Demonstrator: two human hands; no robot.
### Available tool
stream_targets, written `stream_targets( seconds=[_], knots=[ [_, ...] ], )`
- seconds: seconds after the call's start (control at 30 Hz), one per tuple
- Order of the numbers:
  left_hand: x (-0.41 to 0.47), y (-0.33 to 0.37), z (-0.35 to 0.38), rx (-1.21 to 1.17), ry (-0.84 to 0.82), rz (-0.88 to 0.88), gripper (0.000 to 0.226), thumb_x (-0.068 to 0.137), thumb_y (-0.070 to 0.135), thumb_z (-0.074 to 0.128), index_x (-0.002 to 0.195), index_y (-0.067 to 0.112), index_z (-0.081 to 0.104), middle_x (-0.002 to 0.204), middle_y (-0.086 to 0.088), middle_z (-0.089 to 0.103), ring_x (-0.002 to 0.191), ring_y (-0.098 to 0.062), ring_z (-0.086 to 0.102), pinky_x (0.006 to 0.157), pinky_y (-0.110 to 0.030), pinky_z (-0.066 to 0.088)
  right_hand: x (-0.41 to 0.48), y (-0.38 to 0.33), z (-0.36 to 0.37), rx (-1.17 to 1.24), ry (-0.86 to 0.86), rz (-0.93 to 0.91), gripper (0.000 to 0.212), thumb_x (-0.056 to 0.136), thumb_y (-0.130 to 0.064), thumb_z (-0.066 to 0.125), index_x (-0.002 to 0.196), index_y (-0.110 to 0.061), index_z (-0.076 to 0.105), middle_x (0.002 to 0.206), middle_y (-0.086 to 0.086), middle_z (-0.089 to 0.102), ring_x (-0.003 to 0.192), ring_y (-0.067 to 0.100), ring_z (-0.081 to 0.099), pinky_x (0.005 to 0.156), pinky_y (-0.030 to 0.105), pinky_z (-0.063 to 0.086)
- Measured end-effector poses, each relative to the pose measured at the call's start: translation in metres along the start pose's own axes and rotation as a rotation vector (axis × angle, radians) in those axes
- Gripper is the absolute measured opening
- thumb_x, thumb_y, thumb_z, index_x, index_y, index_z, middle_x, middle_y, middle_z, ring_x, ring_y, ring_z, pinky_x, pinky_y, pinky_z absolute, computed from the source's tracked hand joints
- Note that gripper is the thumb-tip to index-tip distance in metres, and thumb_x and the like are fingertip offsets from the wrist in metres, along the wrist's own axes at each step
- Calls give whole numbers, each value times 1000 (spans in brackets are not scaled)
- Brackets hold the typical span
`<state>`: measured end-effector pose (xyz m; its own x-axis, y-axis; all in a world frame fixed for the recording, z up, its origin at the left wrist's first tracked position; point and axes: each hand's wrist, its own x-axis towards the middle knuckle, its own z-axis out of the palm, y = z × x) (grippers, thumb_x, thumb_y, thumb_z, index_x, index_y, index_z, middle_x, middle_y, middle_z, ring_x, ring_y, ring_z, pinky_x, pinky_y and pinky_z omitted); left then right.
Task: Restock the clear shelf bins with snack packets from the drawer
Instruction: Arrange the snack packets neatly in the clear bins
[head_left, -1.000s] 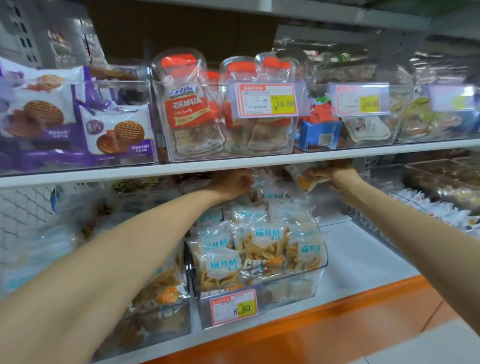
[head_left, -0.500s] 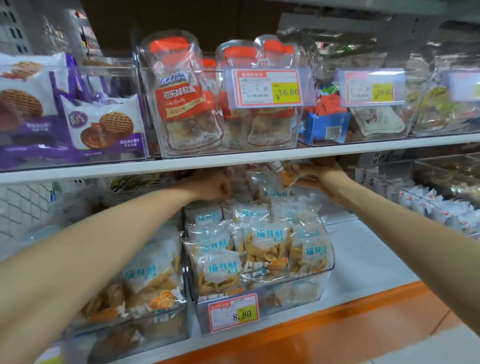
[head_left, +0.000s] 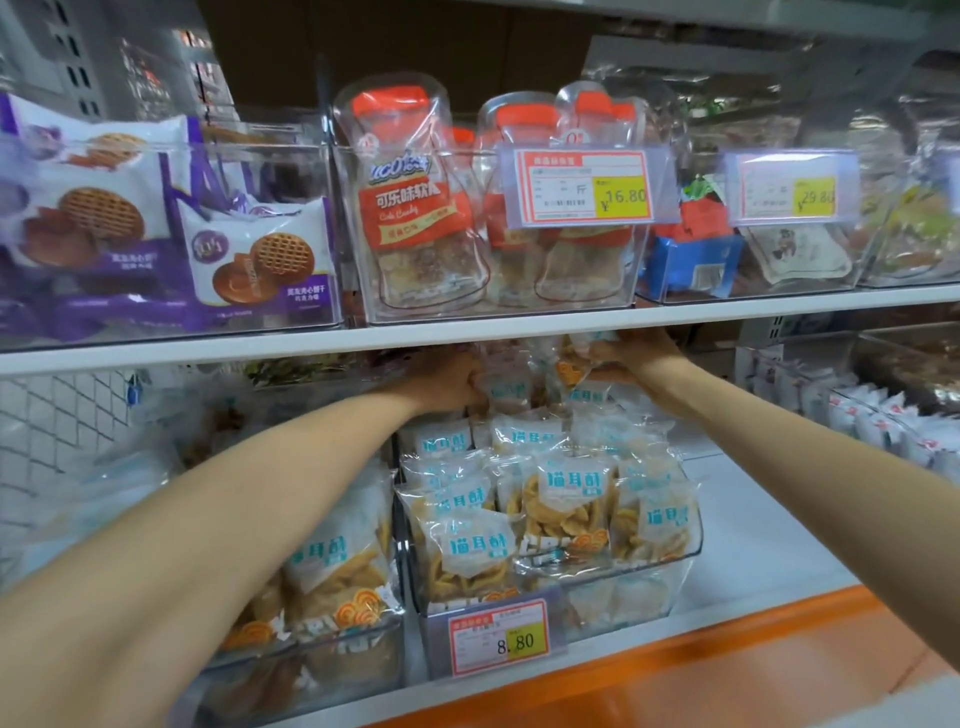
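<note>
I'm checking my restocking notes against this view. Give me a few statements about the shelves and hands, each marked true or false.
1. The packed clear bin at centre carries an 8.80 price tag. True.
2. The right hand is empty. False: it holds a snack packet just under the upper shelf.
3. The cola candy bags stand on the upper shelf. True.
4. The purple biscuit packs lie on the lower shelf. False: they are on the upper shelf, left of the cola candy bags.

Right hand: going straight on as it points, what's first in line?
Right hand grips a snack packet; past it, likely the heaped packets at the back of the clear bin. Depth unclear.
</note>
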<state>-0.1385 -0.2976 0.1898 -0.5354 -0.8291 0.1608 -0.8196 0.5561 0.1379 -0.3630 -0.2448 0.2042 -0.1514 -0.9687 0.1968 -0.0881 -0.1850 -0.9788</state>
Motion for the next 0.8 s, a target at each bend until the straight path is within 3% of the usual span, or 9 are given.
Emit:
stream_targets(
  seconds=[0.13, 0.23, 0.3, 0.4, 0.5, 0.57, 0.67, 0.73, 0.8],
  knots=[
    [0, 5, -7, -34, -8, 16, 9, 87, 19, 61, 83, 12, 61, 75, 1, 50, 75, -18, 48, 63, -26, 34, 2, 3, 1, 7, -19, -12, 45, 80, 6, 68, 121, -7, 52, 103, 8, 67, 80, 17, 70, 66, 31, 60],
    [-3, 9, -8, -28, -29, 30, 24, 88, 22, 61, 109, 11, 63, 93, -3, 58, 84, -17, 50, 70, -23, 36, 3, 3, 5, -37, -141, 10, 50, 83, 2, 66, 130, -4, 49, 120, 14, 63, 96, 23, 69, 74, 31, 59],
    [-5, 5, -6, -95, 3, 32, 24, 83, 25, 69, 104, 16, 60, 92, 2, 56, 85, -15, 50, 68, -25, 36, 2, 2, 11, -80, -214, 20, 55, 83, 2, 66, 134, -5, 45, 127, 11, 59, 101, 23, 67, 76, 29, 58],
    [-11, -3, -7, -239, 87, -2, 33, 75, 24, 77, 75, 21, 45, 76, 3, 50, 74, -17, 49, 59, -26, 37, 2, 3, 21, -217, -212, -7, 73, 74, 2, 75, 137, -14, 41, 138, 4, 48, 119, 24, 56, 79, 33, 58],
    [-20, -8, -8, -236, -62, 56, 12, 85, 22, 68, 78, 20, 58, 77, 5, 58, 70, -9, 52, 68, -26, 43, -1, 0, 31, -359, -240, -54, 63, 72, 3, 77, 126, -11, 49, 123, 0, 53, 116, 18, 52, 72, 20, 57],
    [-24, -12, -5, -251, -174, 99, 19, 90, 24, 62, 78, 11, 67, 71, -2, 61, 62, -12, 53, 73, -30, 48, -3, -4, 35, -389, -266, -68, 54, 74, 8, 72, 118, -12, 49, 113, -1, 52, 107, 15, 52, 67, 14, 54],
    [-35, -10, -7, -298, -290, 78, 25, 93, 30, 56, 104, 12, 69, 96, 3, 60, 94, -13, 52, 102, -31, 38, -2, -8, 40, -390, -250, -29, 50, 76, 11, 69, 119, -6, 49, 117, 5, 54, 99, 17, 58, 72, 27, 57],
    [-44, -6, -10, -317, -359, 47, 31, 95, 33, 50, 122, 20, 60, 115, 12, 42, 112, -6, 35, 100, -19, 21, 0, -8, 42, -428, -268, 6, 52, 76, 11, 69, 122, -2, 49, 119, 7, 55, 102, 24, 62, 75, 37, 58],
    [-45, -8, -9, -342, -374, 50, 33, 97, 31, 47, 128, 21, 55, 125, 12, 36, 119, -6, 30, 94, -16, 17, 0, -8, 41, -488, -345, 24, 52, 74, 8, 73, 118, -8, 50, 117, 6, 57, 96, 23, 65, 69, 32, 59]
  ],
)
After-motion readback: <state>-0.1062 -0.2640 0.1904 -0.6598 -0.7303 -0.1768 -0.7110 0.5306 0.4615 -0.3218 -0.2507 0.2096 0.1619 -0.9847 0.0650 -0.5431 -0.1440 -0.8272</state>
